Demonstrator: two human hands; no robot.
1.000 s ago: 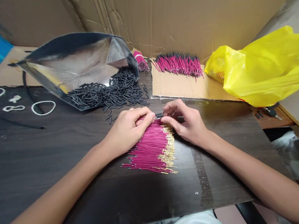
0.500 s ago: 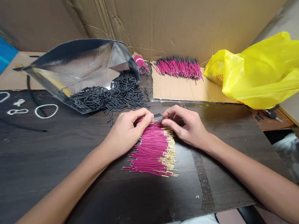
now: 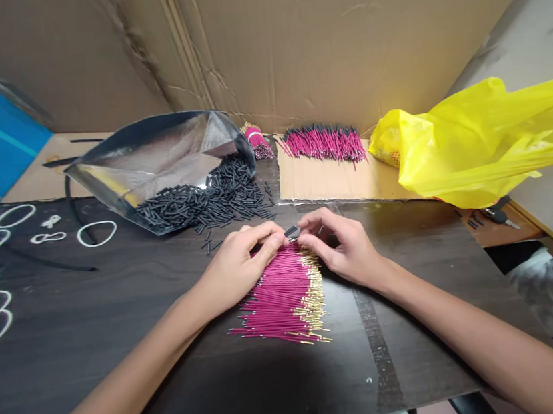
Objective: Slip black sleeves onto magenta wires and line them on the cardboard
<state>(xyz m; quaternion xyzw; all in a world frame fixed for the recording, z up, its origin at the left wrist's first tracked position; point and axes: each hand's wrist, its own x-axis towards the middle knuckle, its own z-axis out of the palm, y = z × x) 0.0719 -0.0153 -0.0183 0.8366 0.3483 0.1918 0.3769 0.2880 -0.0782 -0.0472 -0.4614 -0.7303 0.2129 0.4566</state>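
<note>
A fan of magenta wires with gold tips [image 3: 284, 290] lies on the dark table [image 3: 121, 333] in front of me. My left hand [image 3: 240, 262] rests on the fan's far end, its fingers pinched on one magenta wire. My right hand [image 3: 344, 245] meets it fingertip to fingertip, pinching a short black tube [image 3: 290, 231] at that wire's end. A heap of the same black tubes [image 3: 205, 199] spills from an open silver foil bag [image 3: 150, 162] just beyond the hands.
Magenta wires with black ends [image 3: 322, 142] lie on a cardboard sheet [image 3: 334, 180] at the back, beside a banded bundle [image 3: 256, 142]. A yellow plastic bag [image 3: 485, 141] fills the right. White rubber bands [image 3: 93, 234] and a black cord lie at the left. Cardboard walls stand behind.
Both hands stay pinched together at the fan's far end with barely any movement. The camera has tilted, so everything sits slightly lower in view.
</note>
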